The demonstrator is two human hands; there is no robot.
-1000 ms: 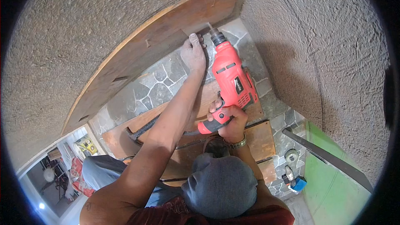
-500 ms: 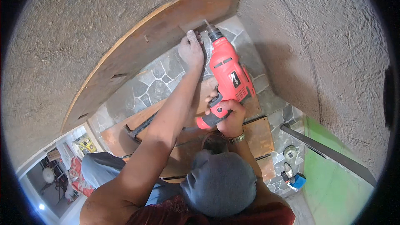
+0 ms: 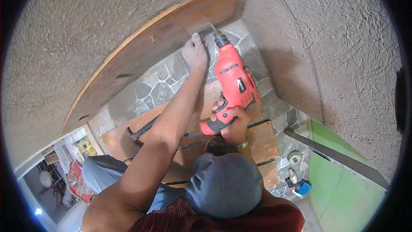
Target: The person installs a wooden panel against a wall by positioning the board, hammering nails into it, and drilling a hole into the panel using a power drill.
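My right hand [image 3: 237, 122] is wrapped round the handle of a red power drill [image 3: 235, 75], its fingers at the trigger. The drill's thin bit [image 3: 212, 27] points up at a brown wooden board [image 3: 161, 34] fixed or leaning along the wall; I cannot tell whether the tip touches it. Beside the chuck, my left hand [image 3: 196, 52] is at the board's lower edge, with thumb raised and fingers curled. What those fingers hold, if anything, is hidden.
Below lie wooden boards [image 3: 264, 139] on a stone-patterned floor [image 3: 156, 92], with a black-handled hammer [image 3: 141, 132] on one. To the right are a dark metal bar [image 3: 334, 157], a round tape measure [image 3: 295, 157] and a blue object [image 3: 303, 187]. A rough wall [image 3: 296, 43] closes the right side.
My head view has shifted slightly. The drill is still held at the board, its bit looking slightly lower on it; both hands keep their grip and position.
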